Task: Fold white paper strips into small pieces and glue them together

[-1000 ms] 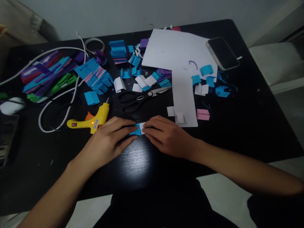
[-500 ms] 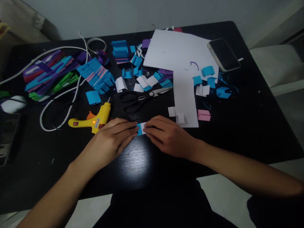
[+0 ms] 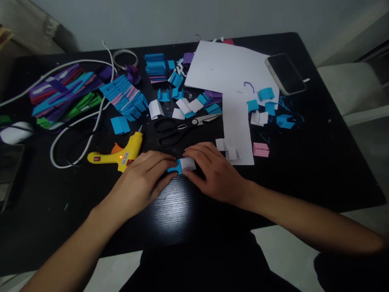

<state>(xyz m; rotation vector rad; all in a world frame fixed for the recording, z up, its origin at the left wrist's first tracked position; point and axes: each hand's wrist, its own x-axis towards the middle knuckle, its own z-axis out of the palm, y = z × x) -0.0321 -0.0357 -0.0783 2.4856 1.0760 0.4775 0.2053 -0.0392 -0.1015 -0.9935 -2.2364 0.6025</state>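
Observation:
Between my hands, near the table's front, a blue paper piece (image 3: 178, 167) lies side by side with a white paper piece (image 3: 188, 164). My left hand (image 3: 144, 178) has its fingers closed on the blue piece from the left. On the other side, my right hand (image 3: 214, 172) holds the white piece by its edges between thumb and fingers. A yellow glue gun (image 3: 129, 152) with an orange light lies just beyond my left hand. Black-handled scissors (image 3: 182, 127) rest past my fingertips.
Behind are folded blue and white papers (image 3: 184, 105), a large white sheet (image 3: 227, 65) and a phone (image 3: 285, 74). Bundled colored strips (image 3: 65, 91) and a white cable (image 3: 54, 142) lie left. A pink piece (image 3: 261, 149) sits right.
My right hand's fingers have spread from the pinch and moved slightly, so more of the white piece shows. My left hand has shifted slightly left, uncovering more blue.

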